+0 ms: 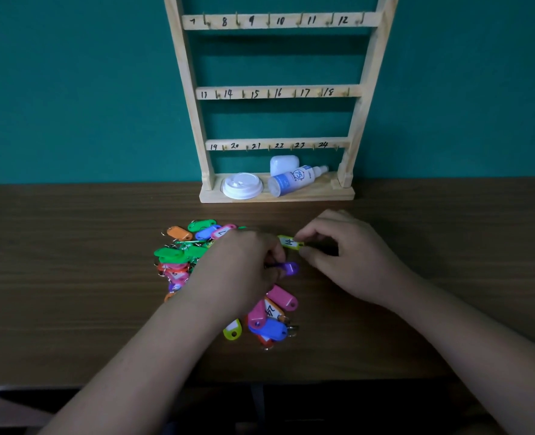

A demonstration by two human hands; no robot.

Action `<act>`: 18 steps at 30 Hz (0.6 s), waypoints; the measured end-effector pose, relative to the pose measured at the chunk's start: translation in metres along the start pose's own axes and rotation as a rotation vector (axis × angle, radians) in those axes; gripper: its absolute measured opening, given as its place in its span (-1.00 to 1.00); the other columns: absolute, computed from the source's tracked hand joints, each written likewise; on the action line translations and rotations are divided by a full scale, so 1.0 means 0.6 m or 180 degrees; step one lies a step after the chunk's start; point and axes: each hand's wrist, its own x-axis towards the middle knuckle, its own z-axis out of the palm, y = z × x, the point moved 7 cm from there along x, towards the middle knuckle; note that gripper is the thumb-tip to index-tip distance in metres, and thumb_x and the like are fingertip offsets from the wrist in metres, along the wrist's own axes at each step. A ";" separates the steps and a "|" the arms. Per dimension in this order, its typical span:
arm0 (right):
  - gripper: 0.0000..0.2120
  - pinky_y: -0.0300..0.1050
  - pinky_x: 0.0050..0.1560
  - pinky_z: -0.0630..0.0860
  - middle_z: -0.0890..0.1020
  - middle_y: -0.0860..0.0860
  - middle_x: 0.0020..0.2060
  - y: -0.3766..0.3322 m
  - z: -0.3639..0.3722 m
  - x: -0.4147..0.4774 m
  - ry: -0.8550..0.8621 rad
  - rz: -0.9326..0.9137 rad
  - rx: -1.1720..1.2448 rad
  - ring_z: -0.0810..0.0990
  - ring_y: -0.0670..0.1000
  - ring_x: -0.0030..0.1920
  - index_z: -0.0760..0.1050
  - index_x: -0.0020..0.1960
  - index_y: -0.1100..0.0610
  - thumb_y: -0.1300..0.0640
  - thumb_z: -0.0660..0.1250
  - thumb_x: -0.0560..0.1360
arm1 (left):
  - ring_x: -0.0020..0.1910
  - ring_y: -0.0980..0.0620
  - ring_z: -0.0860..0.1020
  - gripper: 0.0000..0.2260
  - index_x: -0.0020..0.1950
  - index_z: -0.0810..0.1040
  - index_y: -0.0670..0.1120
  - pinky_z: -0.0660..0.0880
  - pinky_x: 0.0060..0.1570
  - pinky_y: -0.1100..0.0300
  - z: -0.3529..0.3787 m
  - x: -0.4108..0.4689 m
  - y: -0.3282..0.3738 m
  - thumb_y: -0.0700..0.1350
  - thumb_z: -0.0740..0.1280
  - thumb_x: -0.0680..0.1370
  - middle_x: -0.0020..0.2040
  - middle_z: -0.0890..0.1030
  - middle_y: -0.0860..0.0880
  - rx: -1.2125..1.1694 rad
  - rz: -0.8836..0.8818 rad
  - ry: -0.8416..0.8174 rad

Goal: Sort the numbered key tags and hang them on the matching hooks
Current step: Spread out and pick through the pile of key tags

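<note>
Head view. A yellow tag marked 14 (tag 14 [289, 242]) is pinched at its right end between thumb and forefinger of the right hand [347, 259] and is held just above the table [71, 277], between the two hands. The left hand [238, 268] is laid over the pile [194, 255] of coloured tags, with its fingers curled round a purple tag [289, 267] just below tag 14. More tags of the pile are seen near the left wrist. The rack [278, 92] is stood at the table's far edge against a teal wall; its rails are numbered 7–12, 13–18 and 19–24, with a hook beside each number. A white lid [242, 185], a bottle [294, 180] laid on its side and a white box [284, 164] are kept on the rack's base.
</note>
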 end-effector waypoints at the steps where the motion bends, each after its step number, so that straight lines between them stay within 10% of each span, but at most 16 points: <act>1: -0.80 -0.13 0.14 0.48 0.54 -0.23 0.05 -0.002 0.004 -0.003 -0.0101 -0.0013 0.0030 0.49 -0.19 0.14 0.64 0.17 -0.16 -0.02 0.48 0.56 | 0.06 0.11 0.59 -0.84 0.16 0.66 0.11 0.60 0.09 0.09 0.001 0.001 -0.001 0.00 0.47 0.58 0.06 0.66 0.12 -0.0043 -0.0005 -0.0034; 18: -0.91 -0.15 0.06 0.33 0.53 -0.28 -0.06 -0.012 0.002 -0.018 -0.0129 -0.0024 -0.0283 0.46 -0.23 0.05 0.60 0.03 -0.19 -0.02 0.47 0.57 | 0.02 0.27 0.49 -0.77 0.03 0.64 0.16 0.35 -0.08 0.44 -0.029 -0.011 -0.023 -0.05 0.60 0.46 0.03 0.54 0.19 -0.0556 0.0418 0.0229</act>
